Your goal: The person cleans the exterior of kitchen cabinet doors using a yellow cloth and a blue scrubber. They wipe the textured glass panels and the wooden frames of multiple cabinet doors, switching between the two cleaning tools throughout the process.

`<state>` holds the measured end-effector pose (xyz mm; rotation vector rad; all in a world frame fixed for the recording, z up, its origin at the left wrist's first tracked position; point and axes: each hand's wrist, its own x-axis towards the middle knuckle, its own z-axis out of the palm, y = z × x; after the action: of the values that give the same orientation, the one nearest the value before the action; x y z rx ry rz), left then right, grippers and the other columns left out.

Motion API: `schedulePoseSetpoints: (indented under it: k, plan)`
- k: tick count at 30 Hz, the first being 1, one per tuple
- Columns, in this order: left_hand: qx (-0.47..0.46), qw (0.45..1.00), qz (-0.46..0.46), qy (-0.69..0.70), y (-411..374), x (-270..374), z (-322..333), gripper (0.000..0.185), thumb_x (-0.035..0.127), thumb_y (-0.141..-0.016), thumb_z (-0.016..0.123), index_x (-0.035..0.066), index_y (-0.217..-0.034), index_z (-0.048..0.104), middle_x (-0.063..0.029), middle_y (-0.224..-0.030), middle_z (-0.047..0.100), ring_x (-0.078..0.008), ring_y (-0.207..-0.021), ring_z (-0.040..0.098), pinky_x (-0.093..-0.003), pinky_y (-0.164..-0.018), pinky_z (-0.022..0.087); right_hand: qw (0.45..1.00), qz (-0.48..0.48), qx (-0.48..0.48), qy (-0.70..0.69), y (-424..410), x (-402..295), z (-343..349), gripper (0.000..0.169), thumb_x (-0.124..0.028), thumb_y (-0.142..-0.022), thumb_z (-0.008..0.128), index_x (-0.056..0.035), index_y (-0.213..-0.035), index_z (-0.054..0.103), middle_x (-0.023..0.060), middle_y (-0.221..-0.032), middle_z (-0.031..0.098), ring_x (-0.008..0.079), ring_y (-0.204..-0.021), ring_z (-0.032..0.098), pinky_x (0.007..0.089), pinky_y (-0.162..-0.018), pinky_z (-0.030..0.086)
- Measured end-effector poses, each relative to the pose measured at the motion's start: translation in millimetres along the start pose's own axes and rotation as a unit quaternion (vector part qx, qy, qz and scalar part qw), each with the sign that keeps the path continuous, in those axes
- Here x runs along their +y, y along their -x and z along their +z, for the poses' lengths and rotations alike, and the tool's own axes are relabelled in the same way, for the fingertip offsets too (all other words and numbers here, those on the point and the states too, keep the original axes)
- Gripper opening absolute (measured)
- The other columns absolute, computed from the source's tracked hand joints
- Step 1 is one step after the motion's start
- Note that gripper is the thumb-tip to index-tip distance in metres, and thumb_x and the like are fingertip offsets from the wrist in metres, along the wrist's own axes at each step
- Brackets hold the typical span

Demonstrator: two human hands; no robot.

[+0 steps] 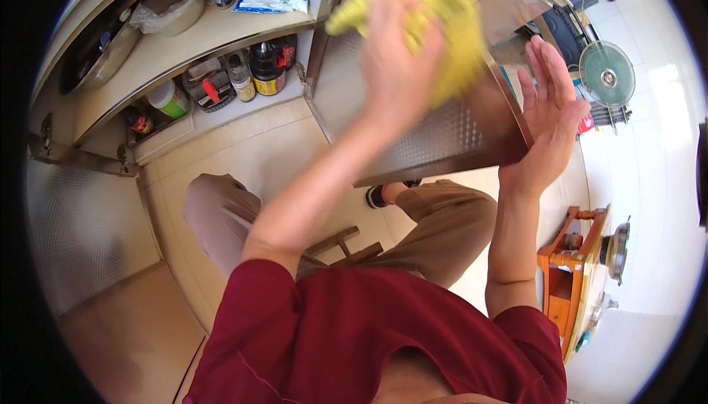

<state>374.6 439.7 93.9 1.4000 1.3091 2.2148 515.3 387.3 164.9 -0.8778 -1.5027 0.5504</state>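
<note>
My left hand [399, 55] is closed on a crumpled yellow cloth [451, 28], blurred by motion. The cloth lies over the upper part of an open cabinet door [442, 141] with a brown frame and a textured glass panel. Whether it presses on the panel is hard to tell. At the door's right edge is my right hand [547, 105], fingers raised and palm partly showing, with nothing in it. Its wrist is at or near the door's corner; contact cannot be made out for certain.
The open cabinet's shelf [215, 44] holds a metal bowl [180, 14], a wok, packets and a jar. Bottles [240, 78] stand below. Another glass-panelled door [94, 238] hangs open at left. A wooden stool [343, 246] is between my legs. A fan [607, 76] and wooden cart [561, 277] are at right.
</note>
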Motion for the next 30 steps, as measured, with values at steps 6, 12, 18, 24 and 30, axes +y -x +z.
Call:
schedulePoseSetpoints:
  k: [6,12,18,24,30]
  plan:
    - [-0.111,0.989,0.049,0.081,87,58,-5,0.025,0.006,-0.082,0.065,0.001,-0.104,0.055,-0.0167,-0.1,0.054,-0.0341,-0.097,0.056,-0.0389,-0.086,0.045,0.996,-0.007,-0.013,-0.086,-4,5,-5,0.074,-0.056,-0.103,0.022,0.0045,-0.139,0.046,0.0193,-0.143,0.048,0.0285,-0.137,0.042,0.0386,-0.112,0.032]
    - [0.069,0.995,-0.052,-0.047,-67,-36,1,0.025,0.017,-0.091,0.061,0.0,-0.109,0.055,-0.0174,-0.102,0.06,-0.0321,-0.095,0.06,-0.0392,-0.086,0.047,0.998,-0.014,-0.016,-0.051,-6,4,-6,0.068,-0.052,-0.104,0.026,0.0039,-0.137,0.047,0.0181,-0.14,0.051,0.0285,-0.135,0.044,0.038,-0.112,0.032]
    - [0.076,0.988,0.061,-0.119,-58,-7,6,0.024,0.02,-0.088,0.064,0.002,-0.104,0.061,-0.0182,-0.099,0.06,-0.0337,-0.094,0.061,-0.0408,-0.084,0.048,0.995,0.024,0.024,-0.089,2,-14,5,0.071,-0.054,-0.104,0.023,0.0043,-0.137,0.047,0.0181,-0.141,0.05,0.0284,-0.135,0.044,0.0387,-0.11,0.032]
    - [-0.095,0.989,0.07,0.084,94,74,-2,0.03,0.012,-0.081,0.067,0.002,-0.107,0.056,-0.0178,-0.098,0.055,-0.0384,-0.092,0.059,-0.0435,-0.077,0.048,0.996,-0.006,-0.021,-0.086,-3,6,-12,0.072,-0.055,-0.104,0.021,0.0035,-0.137,0.047,0.0173,-0.142,0.05,0.0264,-0.135,0.044,0.037,-0.109,0.032]
    - [0.034,0.999,-0.004,-0.042,-9,-4,5,0.023,0.016,-0.087,0.063,0.003,-0.104,0.055,-0.0177,-0.103,0.056,-0.0382,-0.096,0.06,-0.0434,-0.082,0.047,0.998,0.007,-0.004,-0.062,-4,0,-9,0.066,-0.049,-0.105,0.024,0.0043,-0.135,0.048,0.017,-0.14,0.05,0.0261,-0.134,0.044,0.0373,-0.11,0.032]
